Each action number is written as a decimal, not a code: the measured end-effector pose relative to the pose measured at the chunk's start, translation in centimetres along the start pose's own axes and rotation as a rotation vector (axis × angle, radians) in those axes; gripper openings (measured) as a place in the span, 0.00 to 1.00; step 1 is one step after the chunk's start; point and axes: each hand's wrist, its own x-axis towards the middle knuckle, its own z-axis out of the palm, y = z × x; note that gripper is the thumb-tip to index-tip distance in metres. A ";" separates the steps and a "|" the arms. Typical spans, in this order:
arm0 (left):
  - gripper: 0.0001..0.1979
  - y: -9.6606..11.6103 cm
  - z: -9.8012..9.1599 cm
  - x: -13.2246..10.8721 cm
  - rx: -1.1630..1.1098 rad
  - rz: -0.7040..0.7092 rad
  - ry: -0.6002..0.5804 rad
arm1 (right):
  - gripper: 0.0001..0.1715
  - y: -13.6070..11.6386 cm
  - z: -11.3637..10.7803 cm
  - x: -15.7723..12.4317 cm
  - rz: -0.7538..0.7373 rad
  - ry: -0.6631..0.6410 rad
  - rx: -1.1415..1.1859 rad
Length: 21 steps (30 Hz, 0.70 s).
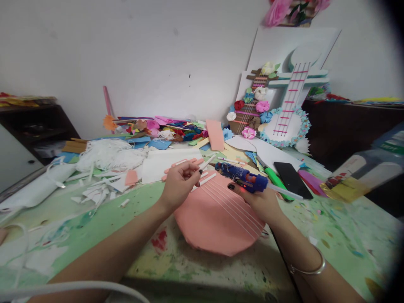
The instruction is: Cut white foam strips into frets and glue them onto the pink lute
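A salmon-pink paper instrument body point(217, 219) with white strings stretched across it lies in front of me. My right hand point(265, 206) is wrapped around a blue hot glue gun point(241, 176), its nozzle pointing left and a small red light glowing. From the gun's back end a translucent glue stick point(287, 192) sticks out. Over the upper left of the pink body, my left hand point(181, 183) pinches a thin white paper strip point(208, 160) between thumb and fingers. Another white strip point(207, 179) lies across the strings near the fingertips.
White paper scraps point(97, 189) and shredded white string point(109, 155) lie at left. Finished paper instruments point(285, 113) lean against the back wall. A black phone point(292, 180), green marker point(277, 183) and bottle of yellow liquid point(356, 176) are at right. A white cable point(78, 286) crosses the front.
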 end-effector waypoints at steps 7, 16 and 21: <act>0.05 -0.2 0.1 0.0 -0.025 -0.001 -0.018 | 0.12 -0.2 0.1 0.0 0.017 -0.009 0.056; 0.10 0.3 0.3 -0.1 -0.229 -0.110 -0.067 | 0.11 -0.5 0.1 0.1 0.058 0.016 0.194; 0.11 0.3 0.3 -0.1 -0.281 -0.127 -0.071 | 0.16 0.2 0.1 0.2 0.127 0.023 0.298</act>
